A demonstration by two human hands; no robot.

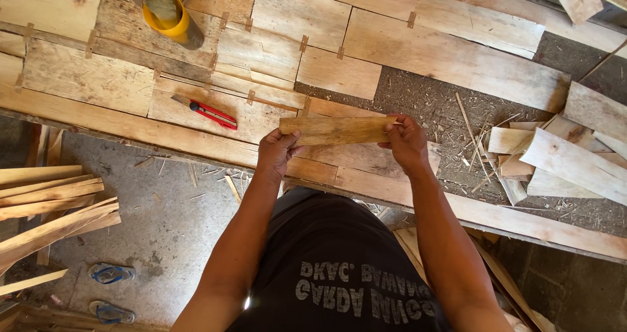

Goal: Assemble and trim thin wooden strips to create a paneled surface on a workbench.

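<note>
Two bare hands hold one thin wooden slat (336,129) level across the middle of the frame, just above the patchwork of planks that forms the workbench (85,113). The left hand (277,153) is closed on the slat's left end, thumb on top and fingers curled beneath. The right hand (406,141) grips the right end the same way, fingers folded over the upper edge. The slat lies lengthwise from left to right, its face turned up toward the camera.

Left of the hands, a red utility knife (210,113) rests flat on the bench, well apart from the slat. In the upper left of the frame sits a yellow cup (171,19) with a strip of grey material curling over it. At the right edge lies a loose pile of pale wood offcuts (562,162) on a dark, chip-strewn surface. More thin slats (52,208) are stacked at the lower left, and a pair of blue sandals (111,293) lies on the concrete floor below them.
</note>
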